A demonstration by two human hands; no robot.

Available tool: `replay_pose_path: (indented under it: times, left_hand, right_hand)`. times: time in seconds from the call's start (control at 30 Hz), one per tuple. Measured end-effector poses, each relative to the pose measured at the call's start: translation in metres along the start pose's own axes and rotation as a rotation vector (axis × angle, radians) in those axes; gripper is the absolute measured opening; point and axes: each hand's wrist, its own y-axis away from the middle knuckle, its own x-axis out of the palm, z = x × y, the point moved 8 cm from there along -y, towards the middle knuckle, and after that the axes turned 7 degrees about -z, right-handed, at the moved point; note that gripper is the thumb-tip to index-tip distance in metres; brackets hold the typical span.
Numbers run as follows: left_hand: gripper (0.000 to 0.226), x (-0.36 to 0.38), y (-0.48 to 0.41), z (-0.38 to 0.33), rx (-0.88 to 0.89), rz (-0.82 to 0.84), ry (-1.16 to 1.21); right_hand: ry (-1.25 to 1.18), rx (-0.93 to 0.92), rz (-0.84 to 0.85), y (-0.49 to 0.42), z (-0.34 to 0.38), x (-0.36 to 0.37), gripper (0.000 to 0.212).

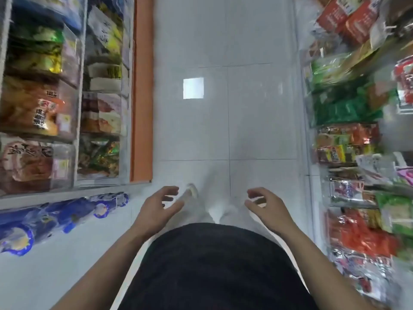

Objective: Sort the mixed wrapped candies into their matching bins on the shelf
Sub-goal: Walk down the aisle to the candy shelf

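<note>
I look straight down an aisle. My left hand point(156, 205) and my right hand point(267, 205) hang in front of my waist with fingers loosely curled, and neither holds anything. Clear bins of wrapped snacks point(40, 104) line the shelf on the left. More packed bins of red, green and silver wrapped packets point(348, 142) run along the right side. Both hands are well away from either shelf. The frame is blurred, so I cannot pick out single candies.
White tiled floor point(223, 113) runs between the two shelves, with a bright square reflection on it. An orange shelf upright point(142, 86) edges the left unit. Blue packages point(60, 215) lie on a low ledge at lower left. My black top fills the bottom centre.
</note>
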Motion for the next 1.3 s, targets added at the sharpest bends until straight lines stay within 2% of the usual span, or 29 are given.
replay_pose_path:
  times: [0.23, 0.37, 0.5, 0.6, 0.83, 0.97, 1.13, 1.3]
  left_hand:
    - [0.036, -0.049, -0.070, 0.003, -0.119, -0.095, 0.075]
    - [0.036, -0.073, -0.145, -0.009, -0.108, -0.059, 0.110]
    - [0.038, -0.106, -0.226, -0.063, -0.035, 0.009, 0.123]
    - [0.047, -0.126, -0.285, -0.123, 0.030, 0.035, 0.122]
    - [0.050, -0.137, -0.430, -0.243, 0.086, 0.108, 0.054]
    - [0.045, -0.159, -0.498, -0.288, 0.040, 0.068, 0.068]
    - [0.031, -0.211, -0.552, -0.327, -0.044, -0.026, 0.130]
    - [0.035, -0.256, -0.637, -0.348, -0.112, -0.117, 0.188]
  right_hand:
    - [0.111, -0.070, 0.088, -0.107, 0.102, 0.007, 0.027]
    - [0.170, -0.085, 0.099, -0.175, 0.160, 0.011, 0.027]
    - [0.172, -0.045, 0.068, -0.222, 0.207, -0.007, 0.027]
    - [0.115, 0.004, 0.001, -0.252, 0.232, -0.037, 0.029]
    - [0.077, 0.082, -0.047, -0.363, 0.267, -0.107, 0.034]
    - [0.095, 0.036, -0.021, -0.454, 0.316, -0.148, 0.036]
    - [0.157, -0.083, 0.036, -0.560, 0.418, -0.185, 0.032]
    - [0.202, -0.150, 0.079, -0.676, 0.514, -0.192, 0.030]
